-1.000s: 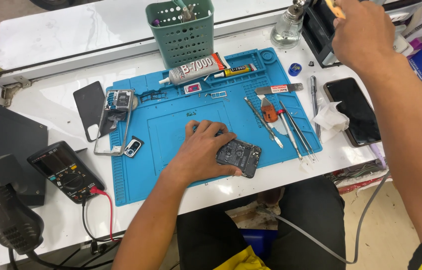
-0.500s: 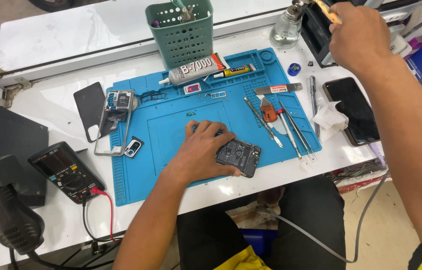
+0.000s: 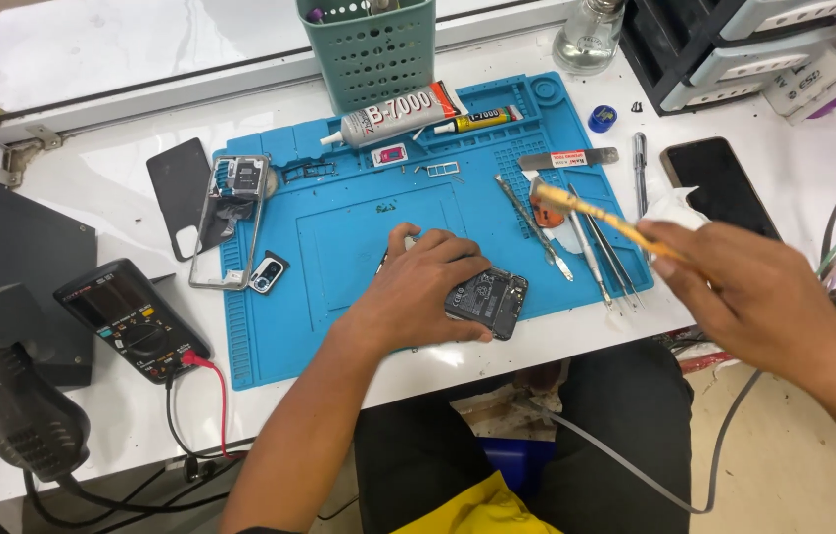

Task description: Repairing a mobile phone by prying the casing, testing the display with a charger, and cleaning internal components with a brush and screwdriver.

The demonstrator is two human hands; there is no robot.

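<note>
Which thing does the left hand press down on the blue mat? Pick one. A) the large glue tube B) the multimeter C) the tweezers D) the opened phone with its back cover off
D: the left hand lies on the opened phone on the blue mat, while the multimeter, large glue tube and tweezers lie untouched.

My left hand covers part of the opened phone; motion blurs the yellow tool in my right hand; the top edge crops the green basket.
</note>
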